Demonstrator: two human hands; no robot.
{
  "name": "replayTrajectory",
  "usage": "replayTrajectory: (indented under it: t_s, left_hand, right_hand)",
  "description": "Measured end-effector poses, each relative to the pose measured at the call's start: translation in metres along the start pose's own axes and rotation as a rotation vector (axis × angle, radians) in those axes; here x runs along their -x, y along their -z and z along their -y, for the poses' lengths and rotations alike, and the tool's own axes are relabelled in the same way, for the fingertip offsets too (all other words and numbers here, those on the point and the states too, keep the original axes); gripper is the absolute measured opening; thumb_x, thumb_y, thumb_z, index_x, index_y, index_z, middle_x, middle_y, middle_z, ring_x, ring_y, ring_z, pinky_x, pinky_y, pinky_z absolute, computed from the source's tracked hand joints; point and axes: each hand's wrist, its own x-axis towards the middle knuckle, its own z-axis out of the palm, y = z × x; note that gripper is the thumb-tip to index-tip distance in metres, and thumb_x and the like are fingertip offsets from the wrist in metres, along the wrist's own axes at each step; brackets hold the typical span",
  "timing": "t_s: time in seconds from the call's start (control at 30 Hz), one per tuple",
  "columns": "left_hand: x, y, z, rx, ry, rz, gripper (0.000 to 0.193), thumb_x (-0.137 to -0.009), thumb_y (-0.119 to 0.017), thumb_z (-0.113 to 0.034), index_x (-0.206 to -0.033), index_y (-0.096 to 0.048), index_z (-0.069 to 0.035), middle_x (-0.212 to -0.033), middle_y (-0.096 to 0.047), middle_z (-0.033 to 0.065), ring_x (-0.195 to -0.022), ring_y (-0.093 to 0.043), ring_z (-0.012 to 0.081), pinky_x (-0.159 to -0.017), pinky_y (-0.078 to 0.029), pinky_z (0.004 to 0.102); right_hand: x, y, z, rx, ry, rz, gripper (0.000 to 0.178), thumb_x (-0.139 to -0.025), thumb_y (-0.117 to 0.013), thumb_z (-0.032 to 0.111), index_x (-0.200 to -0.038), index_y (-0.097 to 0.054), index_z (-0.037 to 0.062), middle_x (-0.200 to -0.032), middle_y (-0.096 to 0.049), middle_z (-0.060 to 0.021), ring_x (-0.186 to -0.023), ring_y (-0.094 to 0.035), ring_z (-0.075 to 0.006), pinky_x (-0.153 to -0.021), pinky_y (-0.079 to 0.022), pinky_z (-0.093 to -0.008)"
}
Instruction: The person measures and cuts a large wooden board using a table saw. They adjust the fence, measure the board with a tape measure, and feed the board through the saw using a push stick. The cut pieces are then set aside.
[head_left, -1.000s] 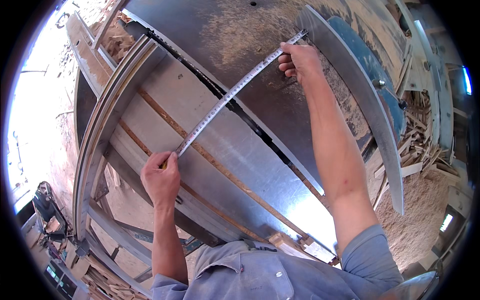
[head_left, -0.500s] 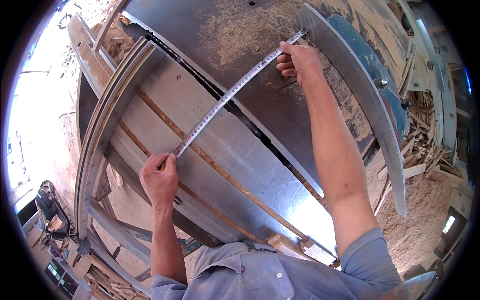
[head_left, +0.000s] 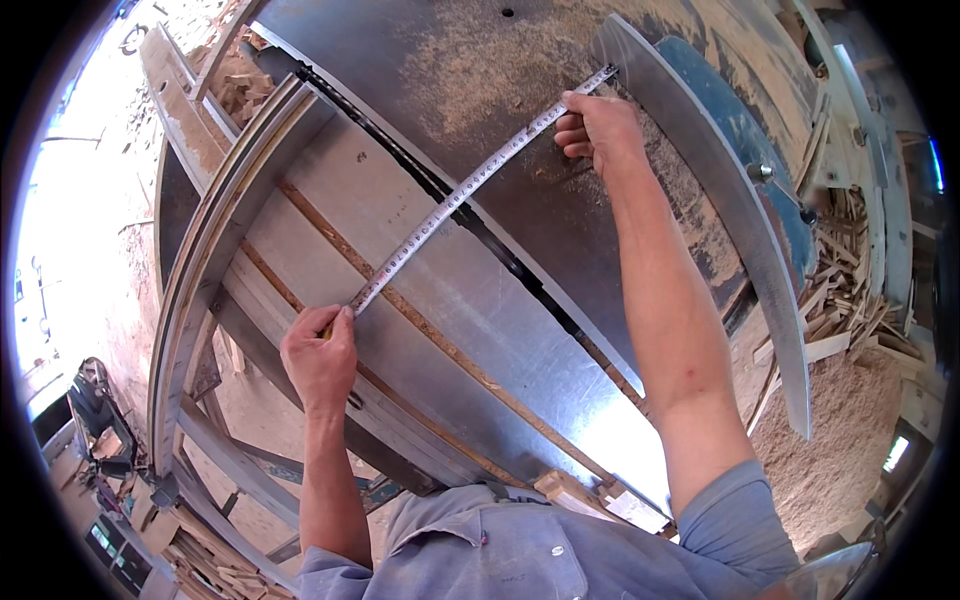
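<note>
Tape measure [head_left: 470, 190] stretched slantwise across metal counter [head_left: 560, 330], near left to far right. Left hand [head_left: 320, 355] grip clamped on tape's near end; right hand [head_left: 597, 130] grip pinching far end beside curved metal fence [head_left: 730, 210]. Tape likely light, springy, thin-edged; best held at ends. Sawdust [head_left: 500, 60] far; wood scraps [head_left: 840, 290] right.

A wide grey metal counter [head_left: 560, 230] fills the view, its far part dusted with sawdust [head_left: 500, 70]. A long curved metal fence [head_left: 740, 220] runs along its right side, and a dark slot [head_left: 440, 190] crosses it. To the right, wood offcuts [head_left: 850, 290] lie piled above a heap of sawdust on the floor [head_left: 840, 440]. Harsh daylight floods the left edge over pale ground [head_left: 70, 230].
</note>
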Motion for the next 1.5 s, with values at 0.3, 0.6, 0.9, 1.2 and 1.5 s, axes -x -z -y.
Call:
replayTrajectory:
  t_s: [0.3, 0.6, 0.9, 1.2, 1.5]
  left_hand:
    - [0.000, 0.001, 0.002, 0.009, 0.027, 0.016, 0.014, -0.084, -0.073, -0.009, -0.090, -0.072, 0.003, -0.075, -0.064, 0.0091, -0.067, -0.061, 0.0184, -0.066, -0.046, 0.0297]
    - [-0.001, 0.001, 0.002, 0.011, 0.028, 0.015, 0.014, -0.084, -0.073, -0.009, -0.090, -0.072, 0.003, -0.074, -0.064, 0.0087, -0.066, -0.061, 0.0175, -0.065, -0.046, 0.0292]
    - [0.000, -0.001, 0.005, 0.039, 0.015, 0.014, 0.014, -0.084, -0.073, -0.009, -0.090, -0.072, 0.003, -0.072, -0.061, 0.0078, -0.065, -0.058, 0.0160, -0.063, -0.044, 0.0286]
    - [-0.002, -0.001, 0.010, 0.065, 0.000, 0.010, 0.014, -0.084, -0.073, -0.009, -0.090, -0.073, 0.003, -0.072, -0.062, 0.0078, -0.065, -0.059, 0.0164, -0.064, -0.044, 0.0288]
    - [-0.001, 0.000, 0.007, 0.050, 0.032, 0.014, 0.015, -0.084, -0.073, -0.010, -0.090, -0.073, 0.003, -0.072, -0.063, 0.0088, -0.066, -0.060, 0.0180, -0.065, -0.045, 0.0292]
  right_hand:
    - [0.003, -0.001, 0.002, 0.006, -0.013, 0.002, 0.026, -0.090, -0.070, 0.022, -0.087, -0.065, -0.0038, -0.073, -0.067, -0.0118, -0.053, -0.065, -0.0185, -0.043, -0.052, -0.0294]
    - [0.005, -0.002, 0.001, -0.010, 0.008, -0.024, 0.024, -0.088, -0.068, 0.017, -0.083, -0.068, -0.0069, -0.071, -0.069, -0.0143, -0.052, -0.067, -0.0202, -0.042, -0.054, -0.0299]
    - [0.005, -0.001, 0.002, -0.009, -0.003, 0.008, 0.026, -0.090, -0.070, 0.021, -0.089, -0.065, -0.0047, -0.073, -0.067, -0.0123, -0.053, -0.065, -0.0183, -0.043, -0.052, -0.0288]
    - [0.003, 0.001, 0.002, -0.015, -0.017, 0.010, 0.027, -0.091, -0.070, 0.021, -0.091, -0.065, -0.0050, -0.074, -0.068, -0.0133, -0.053, -0.065, -0.0190, -0.043, -0.052, -0.0297]
    - [0.001, 0.000, 0.000, -0.044, -0.002, 0.005, 0.026, -0.088, -0.069, 0.017, -0.087, -0.068, -0.0085, -0.073, -0.069, -0.0157, -0.052, -0.068, -0.0209, -0.042, -0.054, -0.0297]
